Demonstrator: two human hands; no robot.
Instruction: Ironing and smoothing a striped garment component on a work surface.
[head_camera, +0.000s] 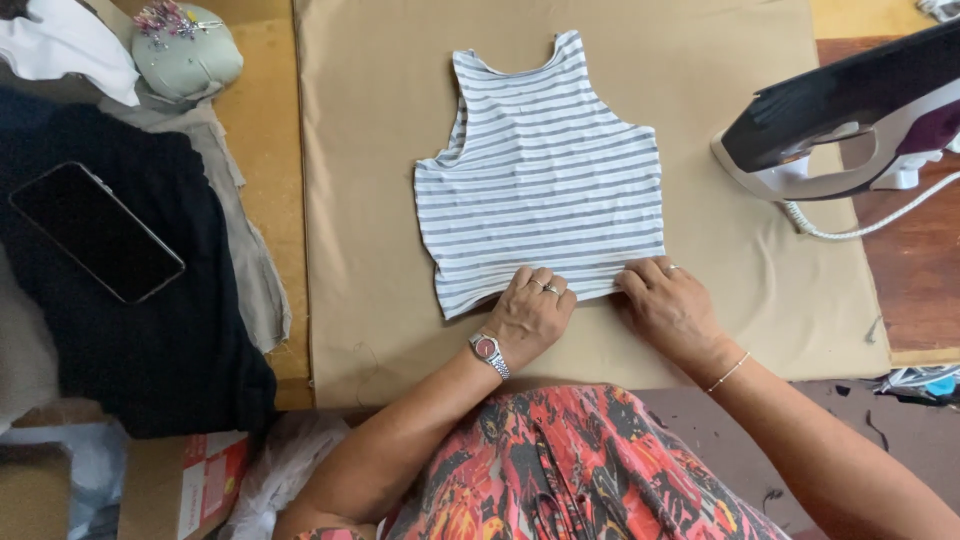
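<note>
A: What is seen at the centre of the frame?

B: A small sleeveless top of grey-and-white striped knit fabric (545, 180) is laid flat on a tan cloth pressing mat (380, 150), which is spread over the wooden worktop (262, 120). The neckline is turned toward the top of the frame, the hem toward the bottom.

A: How are the hands placed?

B: Both are set on the hem, at the lower middle of the frame. The left hand (530, 312), on which a silver wristwatch with a pink dial (488, 350) is worn, is pressed down on the hem's middle with the fingers curled. The right hand (668, 305) is rested just beside it, at the hem's right corner. The fabric edge is pinched under the fingers of each grip; no other thing is held.

A: And what is placed around it?

B: At the right edge, a white-and-dark steam iron (850, 120) is stood on the mat's border, with its white cord (860, 225) trailing over the wood. In the upper left, a pale green pincushion studded with pins (188, 52) is seen. Below it, a black smartphone (95, 232) is laid on a folded black cloth (170, 350), well apart from the top. A red patterned garment (580, 470) worn by the person is shown at the bottom.
</note>
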